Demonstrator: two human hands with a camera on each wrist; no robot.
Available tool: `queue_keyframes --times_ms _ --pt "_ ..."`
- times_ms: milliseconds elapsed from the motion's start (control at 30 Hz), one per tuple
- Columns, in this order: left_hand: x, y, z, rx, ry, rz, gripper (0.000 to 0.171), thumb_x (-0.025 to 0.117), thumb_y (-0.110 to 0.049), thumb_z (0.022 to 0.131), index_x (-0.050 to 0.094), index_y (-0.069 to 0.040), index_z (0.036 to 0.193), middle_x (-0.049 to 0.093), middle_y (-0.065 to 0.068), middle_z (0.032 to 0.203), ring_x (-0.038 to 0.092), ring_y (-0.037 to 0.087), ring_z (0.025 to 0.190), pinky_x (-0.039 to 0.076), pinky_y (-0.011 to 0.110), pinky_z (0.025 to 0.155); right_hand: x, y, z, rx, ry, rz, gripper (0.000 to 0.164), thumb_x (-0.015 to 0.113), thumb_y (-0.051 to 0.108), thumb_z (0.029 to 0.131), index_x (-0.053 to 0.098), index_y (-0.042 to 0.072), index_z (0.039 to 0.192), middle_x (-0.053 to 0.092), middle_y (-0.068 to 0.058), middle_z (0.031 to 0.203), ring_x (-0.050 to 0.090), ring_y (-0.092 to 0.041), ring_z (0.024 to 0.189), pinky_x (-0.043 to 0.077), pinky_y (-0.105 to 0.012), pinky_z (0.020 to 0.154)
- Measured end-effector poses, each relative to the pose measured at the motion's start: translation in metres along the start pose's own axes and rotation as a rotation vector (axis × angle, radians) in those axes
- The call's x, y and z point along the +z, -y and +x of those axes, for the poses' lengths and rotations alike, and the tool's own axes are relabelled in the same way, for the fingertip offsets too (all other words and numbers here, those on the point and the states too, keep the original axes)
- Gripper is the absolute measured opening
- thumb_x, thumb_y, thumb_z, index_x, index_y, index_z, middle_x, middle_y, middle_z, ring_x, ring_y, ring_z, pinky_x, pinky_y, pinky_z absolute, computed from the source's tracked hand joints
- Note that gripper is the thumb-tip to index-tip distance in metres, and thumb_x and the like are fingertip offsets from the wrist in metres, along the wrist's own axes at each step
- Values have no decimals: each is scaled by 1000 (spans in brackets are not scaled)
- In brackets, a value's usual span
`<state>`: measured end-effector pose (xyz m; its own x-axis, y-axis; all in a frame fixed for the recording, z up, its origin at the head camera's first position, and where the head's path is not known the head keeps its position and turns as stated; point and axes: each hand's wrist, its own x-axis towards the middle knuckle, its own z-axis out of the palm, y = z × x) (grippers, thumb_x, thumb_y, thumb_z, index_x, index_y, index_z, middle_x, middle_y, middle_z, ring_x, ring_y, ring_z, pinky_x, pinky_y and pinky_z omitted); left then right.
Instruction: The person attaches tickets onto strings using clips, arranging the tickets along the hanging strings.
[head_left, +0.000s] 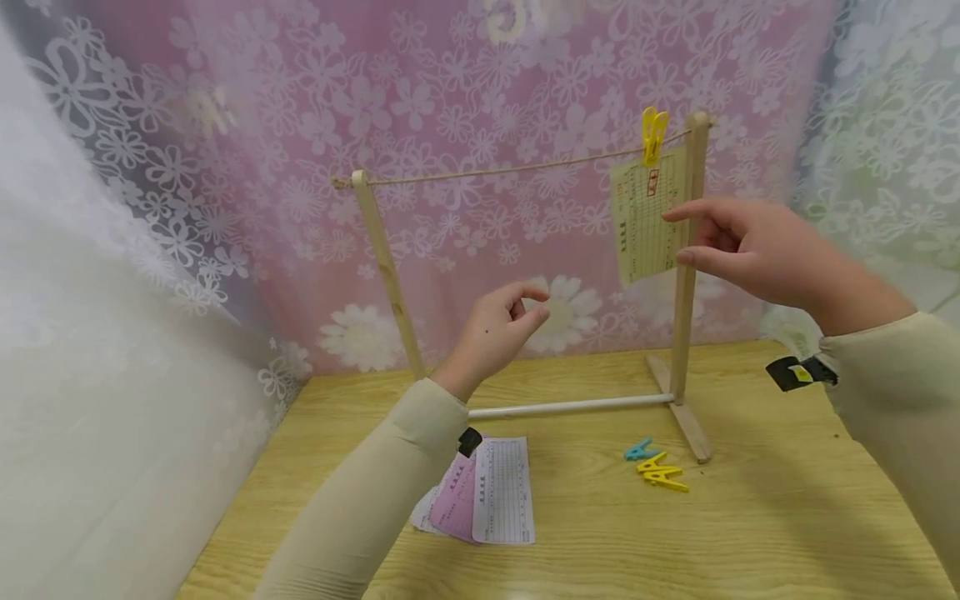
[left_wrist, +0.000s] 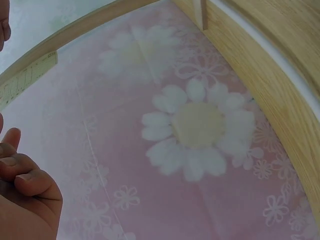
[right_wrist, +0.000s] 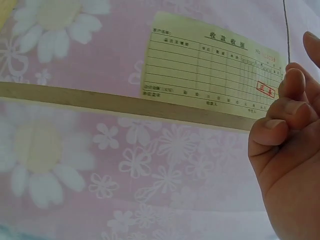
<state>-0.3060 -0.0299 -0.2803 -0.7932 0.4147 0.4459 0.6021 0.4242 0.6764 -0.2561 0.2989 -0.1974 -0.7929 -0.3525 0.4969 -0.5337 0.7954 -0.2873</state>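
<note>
receipt (head_left: 636, 221) on line (head_left: 495, 172) — right end, clothespins (head_left: 656, 472) below, slips (head_left: 504, 492) left

A bare right grip (right_wrist: 290, 155) fills the right edge, its fingers bent. Beside its fingertips in view hangs 1 pale yellow slip (right_wrist: 200, 67), ruled, with 1 red stamp (right_wrist: 265, 89). Behind: 1 thin cord (right_wrist: 286, 25), 1 wooden post (right_wrist: 75, 98), flowered pink cloth (right_wrist: 175, 175).

head: high, forward-down | wrist views: nearer, facing curtain (left_wrist: 150, 205) | shared: paper slip (head_left: 645, 237)
</note>
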Motion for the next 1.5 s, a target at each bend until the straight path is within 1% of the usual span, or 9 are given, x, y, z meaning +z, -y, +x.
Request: queue_keyframes --times_ms 167,367,533,700,800,1067,1133,1333,1500 --pt "-7 6 -14 -7 23 22 24 64 -30 101 68 -23 123 51 4 73 41 19 55 39 31 55 8 -4 -10 20 11 23 45 68 25 99 57 17 142 56 -1 85 43 -18 62 37 -30 55" --pt "-16 21 -38 -34 29 23 24 64 -29 102 67 -22 125 53 6 73 42 18 56 42 32 59 25 -7 -20 25 30 65 43 71 23 98 59 19 139 55 1 82 44 -17 60 37 -30 54" --pt "-24 34 -59 -61 27 55 24 65 -30 101 68 -22 124 53 8 72 41 17 55 41 32 57 41 -10 -28 7 28 90 42 72 21 97 60 21 137 53 3 79 43 -15 58 37 -30 54" --pt "-32 47 -76 -78 26 55 24 67 -30 100 68 -23 124 52 4 69 41 17 52 41 32 55 55 -13 -38 -4 41 118 42 73 19 96 60 23 136 52 6 78 42 -14 57 37 -29 54" --pt "-35 53 -84 -88 21 63 25 67 -30 100 68 -24 124 51 2 69 41 17 52 41 32 55 62 -18 -44 -4 41 129 43 74 18 95 61 22 136 52 7 77 43 -13 57 38 -29 55" --pt "-38 72 -103 -169 23 80 27 68 -27 100 67 -22 126 54 2 73 43 17 56 41 33 56 84 -33 -67 -18 97 150 44 73 20 96 58 19 138 50 7 77 41 -10 57 36 -28 54" --pt "-38 77 -106 -192 32 85 27 67 -29 100 67 -23 126 54 2 73 43 16 56 41 32 56 89 -37 -71 -27 101 153 44 73 20 96 58 18 137 50 7 76 40 -10 56 36 -27 53" --pt "-40 98 -117 -247 63 81 30 69 -29 99 66 -24 128 54 3 72 42 15 55 40 32 54 101 -43 -82 17 141 169 42 73 27 96 59 23 135 51 10 75 41 -9 55 38 -28 55" --pt "-42 118 -128 -276 119 91 31 70 -25 98 65 -24 129 50 2 68 39 14 54 39 30 53 111 -50 -92 33 168 178 40 74 27 95 61 21 132 51 11 74 40 -7 53 37 -27 53"
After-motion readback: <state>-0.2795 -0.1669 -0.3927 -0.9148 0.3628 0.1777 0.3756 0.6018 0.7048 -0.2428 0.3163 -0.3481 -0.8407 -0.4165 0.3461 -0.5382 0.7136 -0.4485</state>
